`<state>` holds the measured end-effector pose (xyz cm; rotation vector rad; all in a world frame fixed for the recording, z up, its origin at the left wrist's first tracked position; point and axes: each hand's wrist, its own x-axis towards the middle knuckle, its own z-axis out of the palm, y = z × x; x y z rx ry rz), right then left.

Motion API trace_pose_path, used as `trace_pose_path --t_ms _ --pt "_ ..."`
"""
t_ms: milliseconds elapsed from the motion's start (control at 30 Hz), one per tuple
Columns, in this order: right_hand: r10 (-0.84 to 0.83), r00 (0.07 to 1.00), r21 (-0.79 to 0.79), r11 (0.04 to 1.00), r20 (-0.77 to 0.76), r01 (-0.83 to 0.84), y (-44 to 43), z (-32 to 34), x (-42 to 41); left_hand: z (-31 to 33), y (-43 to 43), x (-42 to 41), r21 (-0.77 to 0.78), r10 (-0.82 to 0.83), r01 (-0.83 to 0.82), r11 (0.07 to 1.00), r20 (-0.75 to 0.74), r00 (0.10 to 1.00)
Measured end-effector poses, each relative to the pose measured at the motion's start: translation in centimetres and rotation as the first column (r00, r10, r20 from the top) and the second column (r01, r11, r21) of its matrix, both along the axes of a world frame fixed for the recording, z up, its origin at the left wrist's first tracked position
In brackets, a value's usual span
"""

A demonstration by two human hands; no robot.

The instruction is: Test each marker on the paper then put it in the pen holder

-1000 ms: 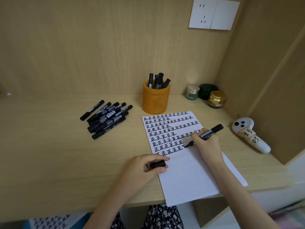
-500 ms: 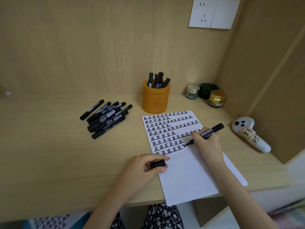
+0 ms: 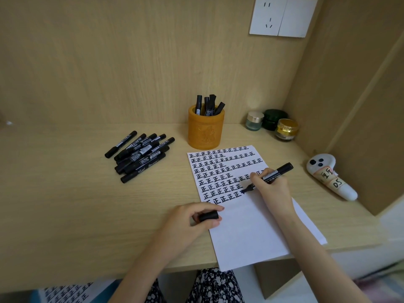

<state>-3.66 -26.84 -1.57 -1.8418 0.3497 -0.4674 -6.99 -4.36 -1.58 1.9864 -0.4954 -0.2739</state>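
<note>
Loose markers (image 3: pixel 140 154): black, white labels unreadable, heaped left of the pen holder (image 3: pixel 206 132).
Left hand (image 3: pixel 192 221): fingers curled round a black cap (image 3: pixel 208 216) at the paper (image 3: pixel 247 226) edge.
Pen holder: orange, carved, holding capped markers (image 3: pixel 208 106).
Paper: rows of 正.
Right hand (image 3: pixel 271 186): pinching the uncapped marker (image 3: pixel 274 173), tip touching the paper.
Controller (image 3: pixel 331 176): taped tag reading "DS".

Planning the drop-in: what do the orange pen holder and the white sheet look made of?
Orange cylindrical pen holder: likely carved wood or bamboo, possibly resin; thick wall, satin sheen, relief pattern in front. White sheet: thin matte paper; ink marks sit crisp, no glare.
</note>
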Motion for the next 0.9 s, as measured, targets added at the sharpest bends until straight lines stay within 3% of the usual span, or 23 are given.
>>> trace_pose_path --t_ms 633,900 --pt "0.045 0.999 -0.006 0.999 0.021 -0.045 0.11 0.17 -0.28 -0.08 0.03 0.02 -0.004 -0.001 0.001 1.000 0.003 1.000" --pt "-0.007 0.998 -0.019 1.000 0.059 0.008 -0.10 0.11 -0.11 -0.05 0.04 0.04 0.000 -0.001 0.001 1.000 0.015 1.000"
